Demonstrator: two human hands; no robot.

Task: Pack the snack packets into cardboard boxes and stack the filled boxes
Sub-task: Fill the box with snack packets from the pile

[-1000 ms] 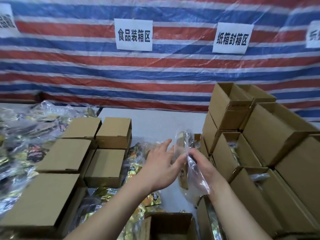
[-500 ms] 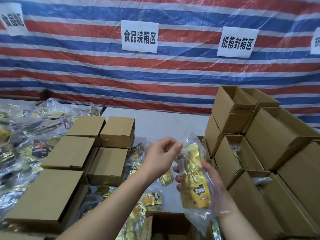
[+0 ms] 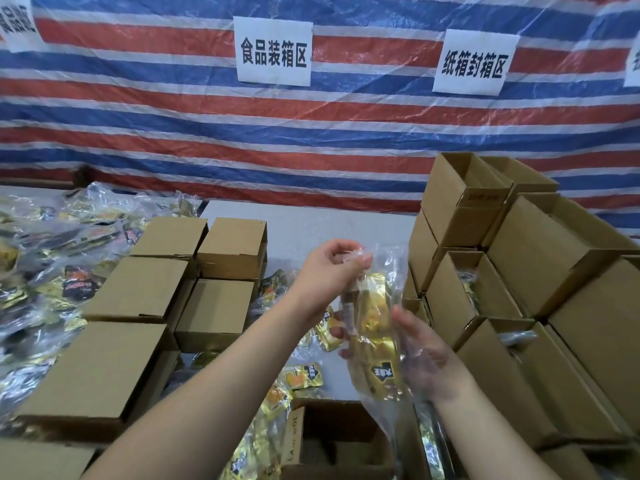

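- Head view: both forearms are extended forward over the middle of the table (image 3: 304,226), the left hand (image 3: 332,271) raised above the right hand (image 3: 420,355).
- The right hand is held palm-inward, low and to the right, just beside a row of open cardboard boxes (image 3: 460,292) stacked at the right.
- A grey tabletop is seen, backed by a red, white and blue striped tarp (image 3: 173,126) on which white paper signs (image 3: 273,51) with Chinese characters are hung.
- Closed cardboard boxes (image 3: 138,289) are grouped at the left; loose snack packets (image 3: 52,258) in clear wrap are heaped further left, and a few lie between the arms.
- An open box (image 3: 343,441) is placed at the near edge, below the hands.
- The top of a clear plastic bag (image 3: 388,271) is pinched between the curled left fingers and thumb.
- A bundle of yellow snack packets (image 3: 377,344) inside that bag is cradled from behind by the right hand, its fingers wrapped round the bundle.
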